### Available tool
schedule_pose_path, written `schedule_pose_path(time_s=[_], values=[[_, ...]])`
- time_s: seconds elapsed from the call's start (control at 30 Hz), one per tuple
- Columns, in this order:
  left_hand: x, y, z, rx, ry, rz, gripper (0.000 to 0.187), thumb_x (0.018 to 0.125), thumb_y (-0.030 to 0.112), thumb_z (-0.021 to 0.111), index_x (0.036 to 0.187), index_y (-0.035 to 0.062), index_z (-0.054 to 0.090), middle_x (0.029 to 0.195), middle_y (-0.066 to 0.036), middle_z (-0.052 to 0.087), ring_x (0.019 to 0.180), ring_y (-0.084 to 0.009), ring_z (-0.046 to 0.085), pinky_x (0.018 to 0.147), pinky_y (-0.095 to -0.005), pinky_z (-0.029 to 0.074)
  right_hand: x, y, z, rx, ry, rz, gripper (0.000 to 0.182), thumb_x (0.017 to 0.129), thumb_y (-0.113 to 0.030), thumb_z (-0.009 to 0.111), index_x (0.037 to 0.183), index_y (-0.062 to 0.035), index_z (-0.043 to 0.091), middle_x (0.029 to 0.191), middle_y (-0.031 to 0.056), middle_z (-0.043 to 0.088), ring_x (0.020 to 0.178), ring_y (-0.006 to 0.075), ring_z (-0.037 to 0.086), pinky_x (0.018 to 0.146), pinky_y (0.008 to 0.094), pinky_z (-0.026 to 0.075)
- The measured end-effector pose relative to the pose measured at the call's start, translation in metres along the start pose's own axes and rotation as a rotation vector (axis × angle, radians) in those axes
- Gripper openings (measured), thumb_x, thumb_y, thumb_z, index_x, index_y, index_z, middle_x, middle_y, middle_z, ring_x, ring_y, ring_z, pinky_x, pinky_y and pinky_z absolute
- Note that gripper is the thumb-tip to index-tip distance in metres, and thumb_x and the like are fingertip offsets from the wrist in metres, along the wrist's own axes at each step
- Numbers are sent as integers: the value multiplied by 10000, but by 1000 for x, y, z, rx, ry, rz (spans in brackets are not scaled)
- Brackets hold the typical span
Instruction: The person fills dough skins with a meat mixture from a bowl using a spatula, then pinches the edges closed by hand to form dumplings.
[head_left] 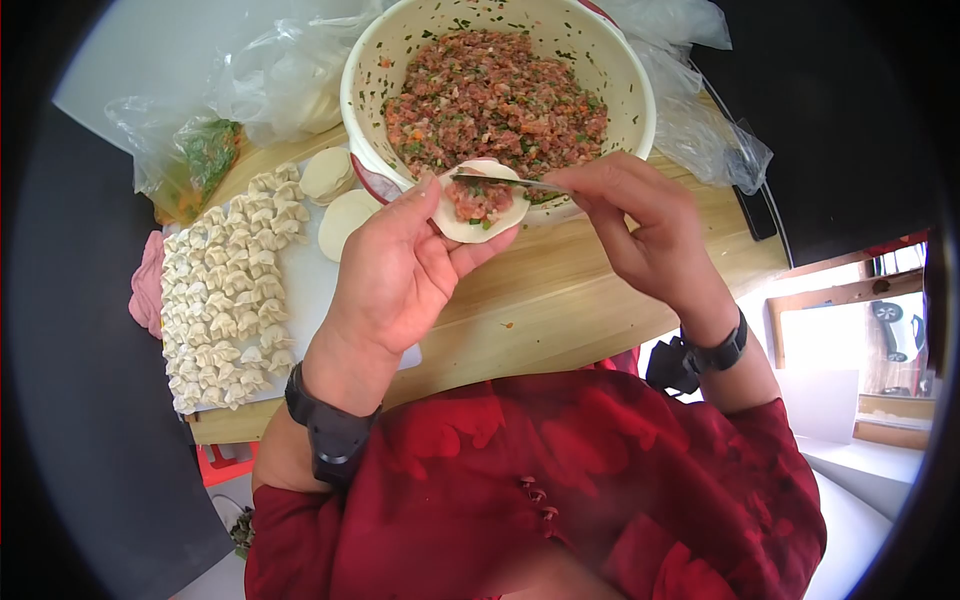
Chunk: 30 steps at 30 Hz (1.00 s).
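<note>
My left hand point(405, 255) holds a round dumpling wrapper point(453, 222) at its edge, laid across the fingers. A lump of meat filling point(482, 200) with green bits sits in the middle of the wrapper. My right hand point(645, 220) pinches the thin handle of a metal utensil point(510, 182), whose tip lies on the filling; its exact kind is hard to make out. Just beyond both hands stands a large white bowl point(362, 110) of minced meat filling point(500, 95). Left of my left hand are a stack of wrappers point(327, 174) and a loose wrapper point(345, 224).
Rows of folded dumplings point(225, 290) cover the left of a white board point(305, 290) on the wooden table point(540, 290). Plastic bags point(290, 75) lie at the back left, one with greens point(208, 155). Another plastic bag point(690, 130) and a dark phone-like object point(757, 212) are at right.
</note>
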<state>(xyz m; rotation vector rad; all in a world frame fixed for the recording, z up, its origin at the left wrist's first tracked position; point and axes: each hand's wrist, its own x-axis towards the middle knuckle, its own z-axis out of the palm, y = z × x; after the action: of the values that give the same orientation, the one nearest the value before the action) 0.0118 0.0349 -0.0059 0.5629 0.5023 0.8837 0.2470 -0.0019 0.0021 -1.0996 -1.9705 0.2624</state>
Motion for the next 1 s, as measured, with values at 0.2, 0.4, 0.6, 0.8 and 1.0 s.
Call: schedule_pose_path(time_s=[0.2,0.4,0.6,0.8,1.0], values=[[2,3,-1,-15,15,-14,450,1066,209,353,1441,-29,284,1424,-206,455,1275,-352,516,1059,-445,494,7,9,2,72,126,322,192,854,22,629,1030,-53,652,762,53,596,668,164,564,602,286,442],[2,2,1,-7,3,-14,408,1063,202,352,1409,-14,341,1384,-183,500,1250,-318,543,1054,-451,494,6,-16,16,386,-46,420,138,832,-62,721,954,-63,656,740,-18,549,604,65,408,534,235,344],[-1,0,6,62,-85,-1,444,1061,237,384,1425,-13,341,1375,-166,519,1229,-290,563,1054,-437,488,7,-8,34,395,55,213,107,840,-74,728,919,-35,667,720,-12,561,594,42,421,516,223,342],[-4,-13,22,483,-91,127,456,1018,194,530,1406,-25,438,1287,-116,592,1140,-196,606,994,-336,507,20,-24,37,667,70,545,101,875,-95,704,894,2,682,648,-39,580,630,10,511,542,200,410],[3,-17,19,603,-49,211,386,1002,159,568,1350,-7,533,1182,-84,648,1027,-145,647,873,-274,556,26,-16,45,811,87,547,146,919,-128,679,912,17,692,725,4,650,636,35,528,568,208,446]])
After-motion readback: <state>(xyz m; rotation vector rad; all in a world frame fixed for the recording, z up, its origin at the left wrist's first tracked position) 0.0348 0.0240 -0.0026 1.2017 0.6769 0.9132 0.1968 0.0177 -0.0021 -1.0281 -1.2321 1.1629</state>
